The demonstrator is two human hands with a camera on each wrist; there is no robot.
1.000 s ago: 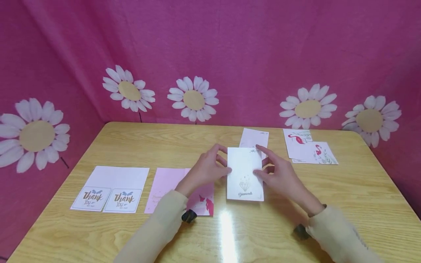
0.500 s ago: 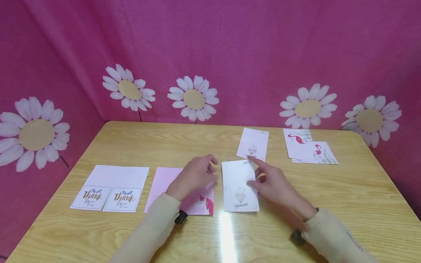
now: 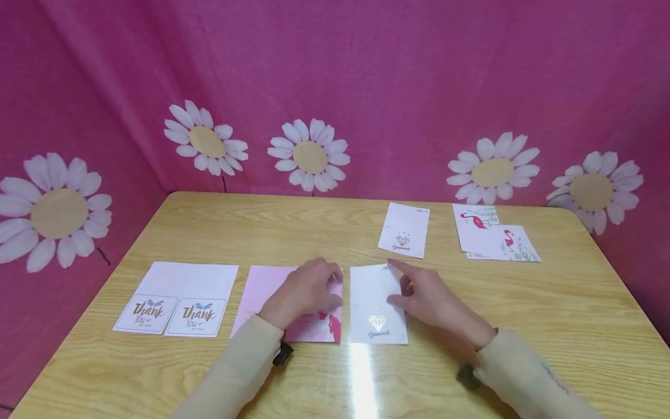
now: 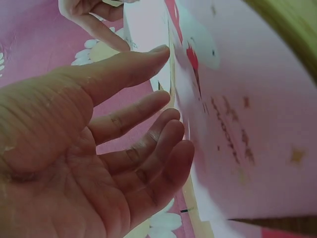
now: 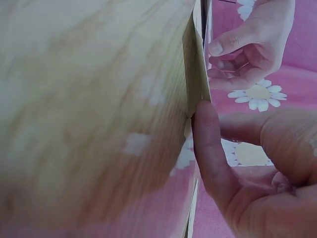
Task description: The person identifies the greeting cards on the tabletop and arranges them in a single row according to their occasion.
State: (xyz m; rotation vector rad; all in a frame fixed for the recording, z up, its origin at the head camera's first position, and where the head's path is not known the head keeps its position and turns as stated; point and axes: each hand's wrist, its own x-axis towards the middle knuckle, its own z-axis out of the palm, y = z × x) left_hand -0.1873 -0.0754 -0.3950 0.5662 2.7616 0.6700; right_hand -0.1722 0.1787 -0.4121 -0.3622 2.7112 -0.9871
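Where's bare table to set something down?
Bare wood: behind the Thank You cards, left of the far Diamonds card; between the flamingo cards and right sleeve. Crowded: the near Diamonds card in the right hand, pink paper under the left hand.

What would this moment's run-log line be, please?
right hand: holds nearer white rectangular paper Diamonds card | left hand: over pink rectangular paper cards

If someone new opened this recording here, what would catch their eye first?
Most likely the magenta curtain with big white daisies, filling the background behind the table. Next, the hands near the middle: the right hand holding a white diamond card by its right side, the left hand over pink paper. Then perhaps the red flamingo cards at the table's far right.
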